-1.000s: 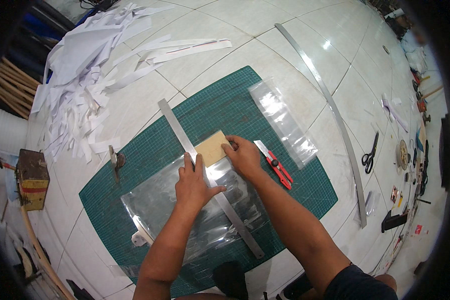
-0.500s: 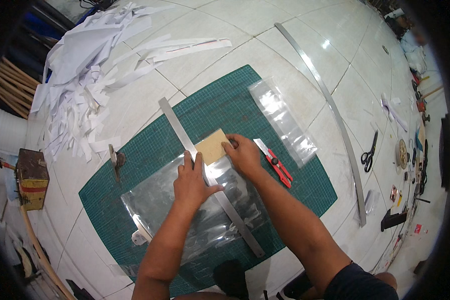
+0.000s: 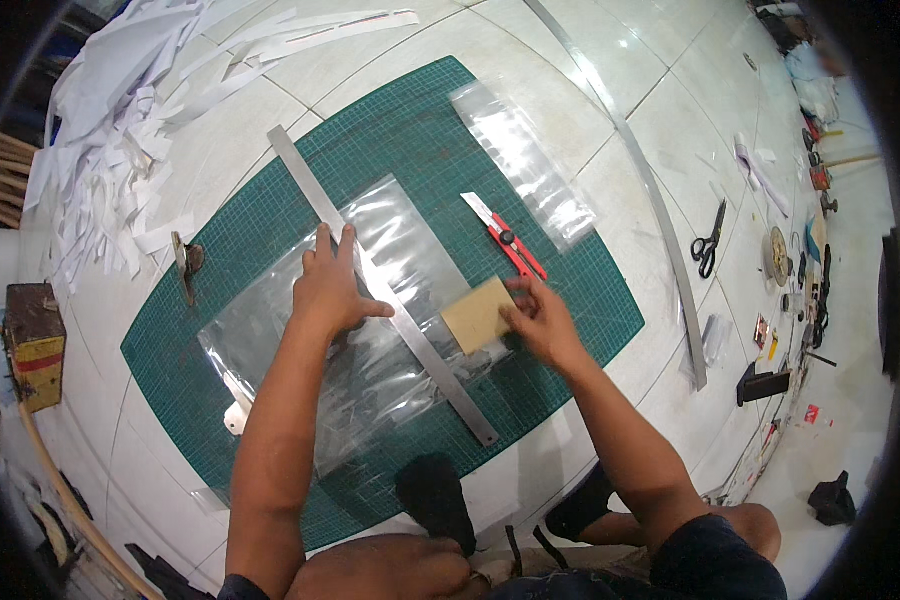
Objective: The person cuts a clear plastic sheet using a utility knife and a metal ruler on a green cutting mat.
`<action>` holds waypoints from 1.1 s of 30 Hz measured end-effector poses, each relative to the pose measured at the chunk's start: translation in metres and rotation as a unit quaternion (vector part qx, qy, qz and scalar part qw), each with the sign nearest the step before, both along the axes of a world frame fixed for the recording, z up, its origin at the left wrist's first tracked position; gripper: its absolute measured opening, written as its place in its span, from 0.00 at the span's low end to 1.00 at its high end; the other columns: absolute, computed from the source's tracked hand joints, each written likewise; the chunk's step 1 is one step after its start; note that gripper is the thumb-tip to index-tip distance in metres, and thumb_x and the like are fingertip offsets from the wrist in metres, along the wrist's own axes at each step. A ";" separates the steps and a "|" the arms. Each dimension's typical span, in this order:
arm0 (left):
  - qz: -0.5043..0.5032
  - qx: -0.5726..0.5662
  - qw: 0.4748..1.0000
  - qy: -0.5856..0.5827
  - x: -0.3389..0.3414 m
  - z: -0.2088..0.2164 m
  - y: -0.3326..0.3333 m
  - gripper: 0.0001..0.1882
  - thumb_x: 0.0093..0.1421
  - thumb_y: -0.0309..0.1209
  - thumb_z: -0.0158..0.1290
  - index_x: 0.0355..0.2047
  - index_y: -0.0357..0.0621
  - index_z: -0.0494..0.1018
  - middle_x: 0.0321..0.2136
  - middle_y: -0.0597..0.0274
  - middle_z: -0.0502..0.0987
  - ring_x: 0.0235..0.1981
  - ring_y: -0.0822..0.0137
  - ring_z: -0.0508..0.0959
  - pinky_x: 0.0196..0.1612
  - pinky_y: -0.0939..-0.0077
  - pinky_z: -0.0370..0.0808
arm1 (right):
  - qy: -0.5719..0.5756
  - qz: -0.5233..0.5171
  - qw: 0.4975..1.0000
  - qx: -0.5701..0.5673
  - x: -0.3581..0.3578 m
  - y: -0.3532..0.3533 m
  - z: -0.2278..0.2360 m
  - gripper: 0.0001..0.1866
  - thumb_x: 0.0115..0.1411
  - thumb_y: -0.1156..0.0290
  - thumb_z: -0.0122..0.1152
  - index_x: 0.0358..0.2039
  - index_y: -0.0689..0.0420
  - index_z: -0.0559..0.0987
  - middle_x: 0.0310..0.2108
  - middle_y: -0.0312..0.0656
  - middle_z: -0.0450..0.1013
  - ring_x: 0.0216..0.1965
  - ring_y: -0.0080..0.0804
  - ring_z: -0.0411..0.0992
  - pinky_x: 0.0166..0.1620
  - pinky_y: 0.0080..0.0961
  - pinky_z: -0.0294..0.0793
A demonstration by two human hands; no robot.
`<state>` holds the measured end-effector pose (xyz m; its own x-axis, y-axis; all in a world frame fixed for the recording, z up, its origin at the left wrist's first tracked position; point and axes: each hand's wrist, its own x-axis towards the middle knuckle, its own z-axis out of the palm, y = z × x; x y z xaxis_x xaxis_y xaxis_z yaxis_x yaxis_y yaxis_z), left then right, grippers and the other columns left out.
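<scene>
With fingers spread, my left hand (image 3: 327, 288) presses a steel ruler (image 3: 303, 175) down across a clear plastic sheet (image 3: 398, 228). Both lie on a green cutting mat (image 3: 390, 120). My right hand (image 3: 550, 325) pinches the right edge of a tan rectangular card (image 3: 476, 316), just right of the ruler and over the sheet's edge. Close above the right hand lies a red utility knife (image 3: 508, 240) with its blade out. Another clear plastic strip (image 3: 530, 170) rests along the mat's upper right edge.
White paper offcuts (image 3: 120, 110) are heaped at the far left. A long metal strip (image 3: 650, 190) lies on the tiles to the right, near black scissors (image 3: 710, 240). A metal piece (image 3: 186, 265) sits on the mat's left edge. Small tools line the right wall.
My right hand has drawn the tan card from beside the ruler's upper part down and right, uncovering plastic. The left hand still holds the ruler down. The whole view has shifted.
</scene>
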<state>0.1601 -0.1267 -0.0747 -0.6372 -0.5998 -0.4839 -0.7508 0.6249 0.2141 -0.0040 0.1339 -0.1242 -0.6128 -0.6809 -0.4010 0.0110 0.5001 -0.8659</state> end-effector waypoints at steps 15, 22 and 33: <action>-0.007 -0.038 0.999 -0.007 0.003 -0.014 0.004 0.71 0.29 0.52 0.76 0.72 0.50 0.49 0.72 0.41 0.47 0.68 0.38 0.58 0.62 0.49 0.69 | 0.180 0.030 0.983 0.024 0.051 0.044 0.002 0.16 0.60 0.69 0.67 0.47 0.60 0.80 0.35 0.44 0.73 0.32 0.33 0.74 0.37 0.28 0.76; -0.003 -0.034 0.999 -0.005 0.003 -0.014 0.002 0.72 0.28 0.52 0.77 0.72 0.51 0.49 0.71 0.40 0.48 0.68 0.36 0.58 0.62 0.48 0.69 | 0.193 0.041 0.979 0.051 0.058 0.042 0.006 0.16 0.59 0.68 0.64 0.48 0.58 0.79 0.38 0.47 0.73 0.37 0.42 0.75 0.42 0.36 0.76; -0.017 -0.057 0.998 -0.002 0.003 -0.016 0.004 0.71 0.28 0.50 0.77 0.71 0.47 0.52 0.71 0.40 0.49 0.66 0.36 0.62 0.58 0.50 0.74 | 0.233 0.048 0.970 0.045 0.056 0.044 -0.003 0.17 0.58 0.67 0.67 0.48 0.57 0.80 0.35 0.45 0.72 0.35 0.39 0.75 0.38 0.33 0.76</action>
<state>0.1628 -0.1232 -0.0905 -0.6569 -0.6284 -0.4166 -0.7288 0.6707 0.1376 0.0515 0.1774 -0.1276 -0.6769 -0.7195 -0.1553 -0.4227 0.5527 -0.7182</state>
